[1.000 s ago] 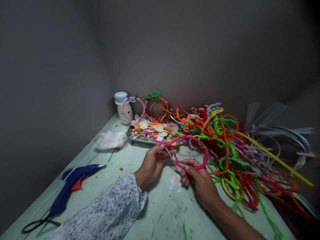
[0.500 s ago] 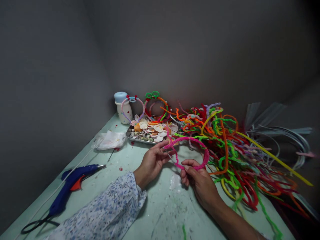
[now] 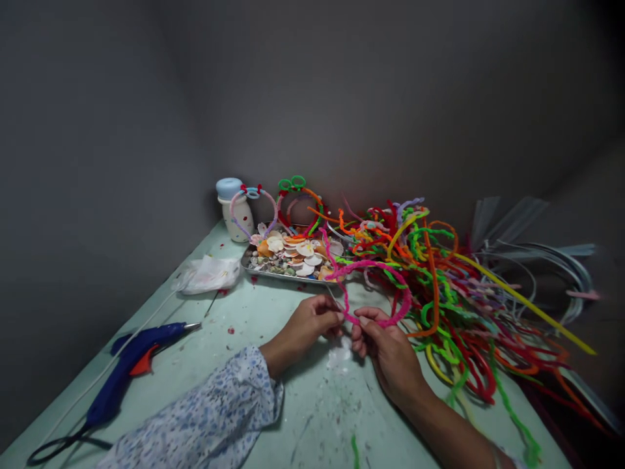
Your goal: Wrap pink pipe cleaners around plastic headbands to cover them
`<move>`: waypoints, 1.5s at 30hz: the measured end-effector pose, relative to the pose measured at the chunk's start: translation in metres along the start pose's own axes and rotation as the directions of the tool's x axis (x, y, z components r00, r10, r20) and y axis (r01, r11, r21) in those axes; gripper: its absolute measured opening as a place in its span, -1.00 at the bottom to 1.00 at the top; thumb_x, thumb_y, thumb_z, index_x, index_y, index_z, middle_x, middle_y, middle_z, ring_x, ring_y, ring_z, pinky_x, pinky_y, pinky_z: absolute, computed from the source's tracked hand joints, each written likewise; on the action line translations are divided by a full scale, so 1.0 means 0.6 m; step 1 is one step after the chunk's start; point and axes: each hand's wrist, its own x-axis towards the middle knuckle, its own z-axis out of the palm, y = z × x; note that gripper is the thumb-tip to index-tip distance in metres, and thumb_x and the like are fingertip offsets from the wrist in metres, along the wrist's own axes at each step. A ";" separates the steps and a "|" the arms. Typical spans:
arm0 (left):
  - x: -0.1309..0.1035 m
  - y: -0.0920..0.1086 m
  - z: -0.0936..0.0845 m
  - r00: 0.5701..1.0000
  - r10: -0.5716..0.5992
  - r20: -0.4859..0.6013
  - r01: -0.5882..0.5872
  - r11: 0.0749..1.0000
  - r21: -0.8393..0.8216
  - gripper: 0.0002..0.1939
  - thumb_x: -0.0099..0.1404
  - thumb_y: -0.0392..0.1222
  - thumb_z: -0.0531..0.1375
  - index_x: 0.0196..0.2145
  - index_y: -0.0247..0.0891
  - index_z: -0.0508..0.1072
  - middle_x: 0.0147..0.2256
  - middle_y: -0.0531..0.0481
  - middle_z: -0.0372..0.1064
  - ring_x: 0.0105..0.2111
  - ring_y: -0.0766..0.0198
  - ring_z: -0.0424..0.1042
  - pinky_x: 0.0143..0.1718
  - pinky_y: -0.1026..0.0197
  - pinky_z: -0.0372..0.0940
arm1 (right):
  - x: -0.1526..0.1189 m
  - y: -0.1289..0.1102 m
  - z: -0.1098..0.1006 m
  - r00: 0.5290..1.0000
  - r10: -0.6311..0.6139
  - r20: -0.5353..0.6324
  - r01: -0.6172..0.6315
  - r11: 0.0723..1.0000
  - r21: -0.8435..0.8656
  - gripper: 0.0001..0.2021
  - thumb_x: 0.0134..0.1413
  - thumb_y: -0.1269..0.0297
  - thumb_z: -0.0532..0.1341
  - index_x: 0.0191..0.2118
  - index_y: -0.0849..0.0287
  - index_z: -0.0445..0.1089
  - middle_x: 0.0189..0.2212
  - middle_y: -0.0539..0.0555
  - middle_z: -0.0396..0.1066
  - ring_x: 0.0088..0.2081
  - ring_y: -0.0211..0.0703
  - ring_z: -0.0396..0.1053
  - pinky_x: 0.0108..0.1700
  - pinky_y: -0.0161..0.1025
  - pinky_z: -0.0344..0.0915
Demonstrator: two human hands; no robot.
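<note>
A hoop being wrapped in fuzzy pink pipe cleaner (image 3: 405, 299) is held over the table between my two hands. My right hand (image 3: 390, 352) is closed on its lower edge, thumb on top. My left hand (image 3: 315, 319) pinches the hoop's lower left, where a thin pale bare stretch shows close to the fingertips. A loose pink end sticks up from the hoop's left side, in front of the shell tray. Exactly which strand lies under my left fingertips is partly hidden.
Shells and pebbles fill a metal tray (image 3: 288, 280). Two finished-looking hoops (image 3: 277, 215) stand behind it by a blue-capped bottle (image 3: 237, 212). A blue glue gun (image 3: 127, 371) and white packet (image 3: 209, 273) lie left. Tangled pipe cleaners (image 3: 454, 306) and clear hoops (image 3: 581, 280) crowd the right.
My left hand has moved down from the hoop's upper left crossing to its lower left edge, its fingers now pinched. My right hand keeps its grip. The view has shifted slightly.
</note>
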 end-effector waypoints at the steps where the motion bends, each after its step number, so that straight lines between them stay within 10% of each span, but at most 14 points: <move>1: 0.000 -0.002 0.000 1.000 0.012 -0.013 -0.012 0.999 0.030 -0.87 0.09 -0.25 0.27 -0.42 -0.35 0.39 -0.56 0.00 0.34 -0.59 0.36 0.31 -0.50 0.27 0.18 | 0.000 0.000 0.000 1.000 -0.002 0.002 0.002 1.000 -0.009 -0.75 -0.01 0.16 0.29 -0.25 0.17 0.33 -0.60 -0.05 0.40 -0.61 -0.31 0.29 -0.58 -0.39 0.17; 45: -0.012 -0.022 0.025 0.952 0.076 -0.297 -0.022 0.983 0.181 -0.94 0.02 -0.35 0.12 -0.57 -0.29 0.33 -0.66 0.08 0.23 -0.65 0.39 0.17 -0.61 0.28 0.02 | -0.013 0.004 0.009 0.998 -0.051 0.043 0.059 0.972 -0.227 -0.64 0.04 -0.01 0.26 -0.22 0.20 0.32 -0.56 0.00 0.41 -0.58 -0.27 0.29 -0.52 -0.32 0.21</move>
